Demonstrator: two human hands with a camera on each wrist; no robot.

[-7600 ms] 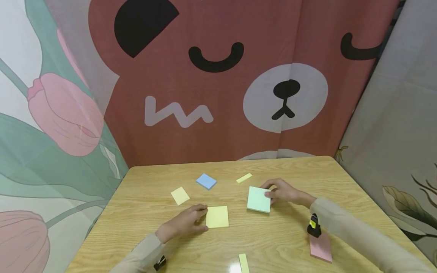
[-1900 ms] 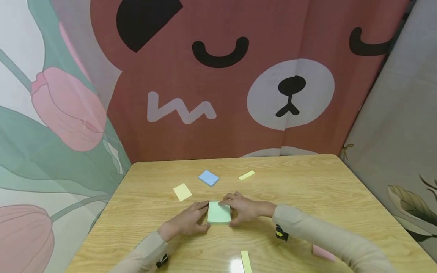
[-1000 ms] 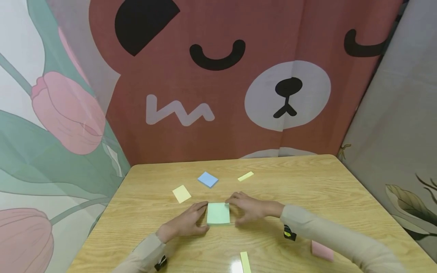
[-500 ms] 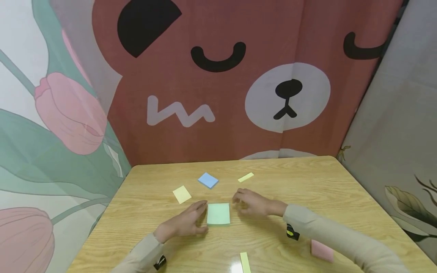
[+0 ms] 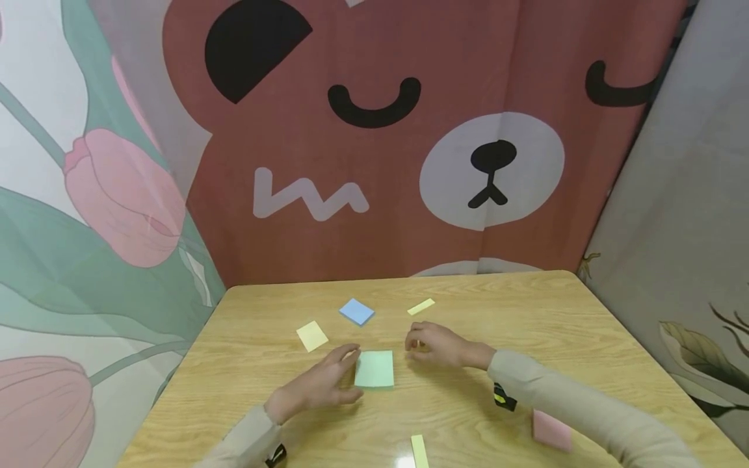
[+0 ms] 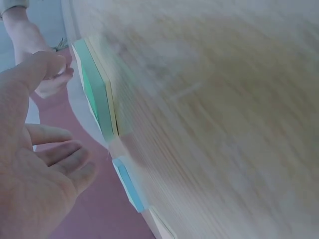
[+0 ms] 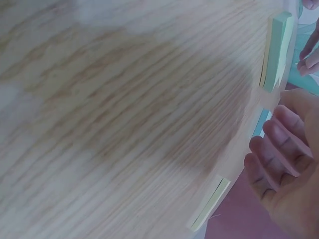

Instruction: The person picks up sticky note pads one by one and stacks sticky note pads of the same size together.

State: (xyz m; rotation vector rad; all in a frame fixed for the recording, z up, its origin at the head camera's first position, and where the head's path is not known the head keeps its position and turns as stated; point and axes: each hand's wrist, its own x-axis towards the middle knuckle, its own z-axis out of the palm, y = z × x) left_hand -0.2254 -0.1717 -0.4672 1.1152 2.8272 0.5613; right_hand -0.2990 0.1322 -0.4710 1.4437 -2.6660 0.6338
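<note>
A mint-green sticky note pad (image 5: pixel 374 369) lies squarely on a larger stack in the middle of the table; a yellow pad's edge shows beneath the green pad (image 6: pixel 97 89) in the left wrist view. At its left side is my left hand (image 5: pixel 318 385), thumb and fingers spread and relaxed, holding nothing. Whether its fingertips touch the pad I cannot tell. To the right of the pad, apart from it, hovers my right hand (image 5: pixel 440 344), with loosely curled fingers (image 7: pixel 269 164) and nothing in them.
Behind the stack lie a blue sticky note pad (image 5: pixel 357 312), a small pale-yellow pad (image 5: pixel 313 336) and a narrow yellow strip pad (image 5: pixel 421 307). Another yellow strip (image 5: pixel 419 451) lies near the front edge. A pink pad (image 5: pixel 551 430) sits partly under the right sleeve (image 5: pixel 567 390).
The green pad, first held in my right hand, has come left onto the yellow pad. My right hand has let go and drawn back to the right; my left hand has loosened slightly.
</note>
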